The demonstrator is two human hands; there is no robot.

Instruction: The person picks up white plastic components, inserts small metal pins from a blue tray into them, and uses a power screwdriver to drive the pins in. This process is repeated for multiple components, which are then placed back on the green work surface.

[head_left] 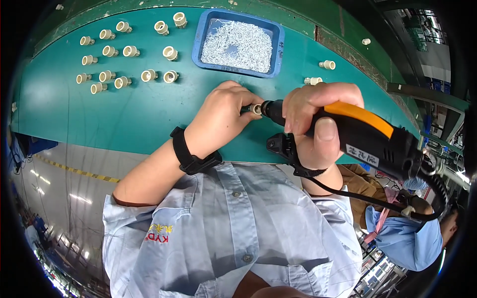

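Between the thumb and fingers of my left hand [221,113] is a small cream lamp holder [256,109], gripped just above the green table. My right hand [318,111] is wrapped round a black electric screwdriver [385,144] with an orange strip. The driver lies nearly level, its tip against or very close to the lamp holder's open end; actual contact cannot be made out. Beyond my hands stands a blue tray [197,49] full of small silvery screws [238,47].
Several cream lamp holders [130,51] are spread over the table's left side. Another two, one of them a lamp holder [327,64], lie at the right. A cable [367,195] trails beside my right forearm. A person in blue [407,233] is at the lower right.
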